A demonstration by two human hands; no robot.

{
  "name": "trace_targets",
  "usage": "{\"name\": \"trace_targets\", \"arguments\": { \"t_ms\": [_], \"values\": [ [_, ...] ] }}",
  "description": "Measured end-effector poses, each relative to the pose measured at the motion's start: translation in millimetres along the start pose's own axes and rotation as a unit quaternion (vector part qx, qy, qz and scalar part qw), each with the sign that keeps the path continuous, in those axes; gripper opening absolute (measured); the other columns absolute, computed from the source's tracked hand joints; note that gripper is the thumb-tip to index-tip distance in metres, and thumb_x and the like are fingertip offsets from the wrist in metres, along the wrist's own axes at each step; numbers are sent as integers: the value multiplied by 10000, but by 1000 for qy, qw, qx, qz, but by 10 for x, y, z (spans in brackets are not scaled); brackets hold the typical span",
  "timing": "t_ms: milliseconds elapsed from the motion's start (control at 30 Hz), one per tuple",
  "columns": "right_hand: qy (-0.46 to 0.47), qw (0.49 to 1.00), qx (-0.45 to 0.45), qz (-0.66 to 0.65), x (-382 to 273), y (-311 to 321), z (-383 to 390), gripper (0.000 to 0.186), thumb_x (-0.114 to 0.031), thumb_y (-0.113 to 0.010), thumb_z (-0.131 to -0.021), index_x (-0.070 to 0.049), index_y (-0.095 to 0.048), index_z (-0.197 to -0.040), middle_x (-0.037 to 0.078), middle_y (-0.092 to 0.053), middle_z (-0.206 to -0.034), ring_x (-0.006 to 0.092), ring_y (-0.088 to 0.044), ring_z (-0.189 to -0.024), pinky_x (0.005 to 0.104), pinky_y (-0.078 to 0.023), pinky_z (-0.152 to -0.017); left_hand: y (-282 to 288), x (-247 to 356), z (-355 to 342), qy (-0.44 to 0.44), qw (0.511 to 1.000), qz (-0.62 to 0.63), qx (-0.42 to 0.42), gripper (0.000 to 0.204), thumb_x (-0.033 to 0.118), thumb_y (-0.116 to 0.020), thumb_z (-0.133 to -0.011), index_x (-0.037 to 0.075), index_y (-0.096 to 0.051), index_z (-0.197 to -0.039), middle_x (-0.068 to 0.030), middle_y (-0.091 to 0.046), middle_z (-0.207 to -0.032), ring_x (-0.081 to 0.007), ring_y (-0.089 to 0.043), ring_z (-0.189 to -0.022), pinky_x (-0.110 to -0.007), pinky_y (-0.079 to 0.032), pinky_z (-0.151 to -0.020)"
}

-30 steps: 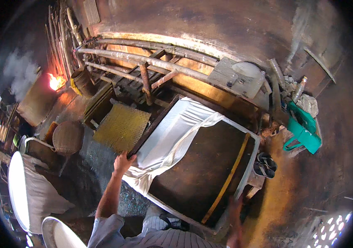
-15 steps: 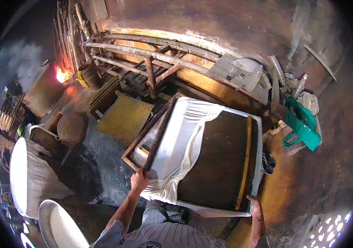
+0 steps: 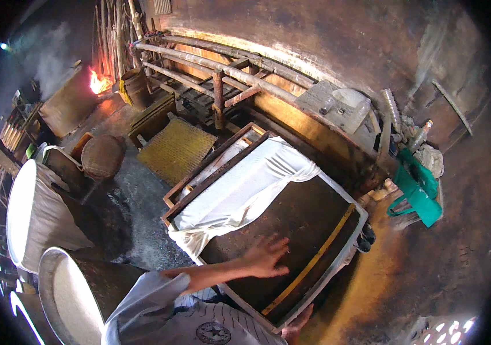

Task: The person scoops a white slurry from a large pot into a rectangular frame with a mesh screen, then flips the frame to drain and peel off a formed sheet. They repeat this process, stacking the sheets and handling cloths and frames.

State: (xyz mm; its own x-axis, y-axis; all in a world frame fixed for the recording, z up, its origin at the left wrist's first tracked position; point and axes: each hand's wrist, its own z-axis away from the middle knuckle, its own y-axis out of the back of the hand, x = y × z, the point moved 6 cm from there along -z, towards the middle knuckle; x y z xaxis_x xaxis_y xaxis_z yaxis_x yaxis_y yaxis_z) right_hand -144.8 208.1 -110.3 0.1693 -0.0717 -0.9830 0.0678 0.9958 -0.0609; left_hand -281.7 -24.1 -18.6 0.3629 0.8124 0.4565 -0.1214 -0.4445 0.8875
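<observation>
A wide dark board [image 3: 280, 230] with a pale rim lies tilted in front of me. A yellow strip [image 3: 308, 260] runs along its right side. Gathered in folds across its left part is a white cloth [image 3: 234, 201]. My left hand [image 3: 267, 256], open with fingers spread, reaches over the dark surface; whether it touches cannot be made out. At the near right corner my right hand [image 3: 298, 325] grips the board's rim, its fingers partly hidden. Beyond the cloth, along the left edge, a wooden frame [image 3: 214, 164] shows.
Large round vats [image 3: 50, 287] stand on my left, one draped in pale cloth. A woven yellow mat [image 3: 179, 150] lies ahead. A pole rack [image 3: 219, 98] lines the wall. Fire [image 3: 100, 83] burns far left. A green bag [image 3: 421, 190] hangs at right.
My left hand has left the frame's near left corner and moved right, over the dark surface. The board has turned clockwise in view. More of the cloth lies gathered at its left.
</observation>
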Motion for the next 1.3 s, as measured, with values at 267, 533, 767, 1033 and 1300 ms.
{"name": "trace_targets", "arguments": {
  "t_ms": [267,533,767,1033,1300],
  "values": [
    [-118,977,95,-153,295,212,-362,597,-439,-504,-907,1,-445,-1306,161,-510,-1242,244,-523,-1093,374,-462,-893,-452,709,-86,-32,994,-55,-88,934,618,-516,-787,-15,-276,-1431,-170,-43,-1545,-514,54,-1375,-783,-39,-966],
    [-14,992,78,100,-1590,68,-502,532,-429,-543,-890,4,-525,-1199,131,-557,-1080,201,-547,-969,340,-470,-798,432,1040,-435,-30,996,80,-4,927,565,-460,-864,-29,-76,-1463,-185,21,-1547,-444,72,-1402,-773,-18,-978],
    [244,891,7,383,-4594,-1567,-593,484,-420,-578,-875,6,-595,-1105,105,-597,-939,164,-568,-861,311,-478,-716,2776,743,-668,48,835,533,128,898,504,-488,-784,33,-149,-1469,-161,-76,-1546,-311,-18,-1433,-603,-34,-1098],
    [283,782,-144,537,-4015,-4794,-1073,592,-534,-606,-844,45,-613,-966,111,-634,-719,229,-601,-612,362,-499,-611,1921,-1426,-257,4,305,952,2,665,461,-509,-851,119,-344,-1396,-147,-270,-1476,-330,-292,-1347,-553,-262,-1061],
    [-46,792,-573,205,-1696,-4736,252,529,-196,-634,-878,-10,-456,-1341,122,-480,-1369,246,-434,-1279,414,-298,-1076,188,-3097,1897,243,377,884,129,579,409,-522,-872,96,-406,-1345,-140,-357,-1409,-301,-361,-1299,-498,-308,-1041]
  ]
}}
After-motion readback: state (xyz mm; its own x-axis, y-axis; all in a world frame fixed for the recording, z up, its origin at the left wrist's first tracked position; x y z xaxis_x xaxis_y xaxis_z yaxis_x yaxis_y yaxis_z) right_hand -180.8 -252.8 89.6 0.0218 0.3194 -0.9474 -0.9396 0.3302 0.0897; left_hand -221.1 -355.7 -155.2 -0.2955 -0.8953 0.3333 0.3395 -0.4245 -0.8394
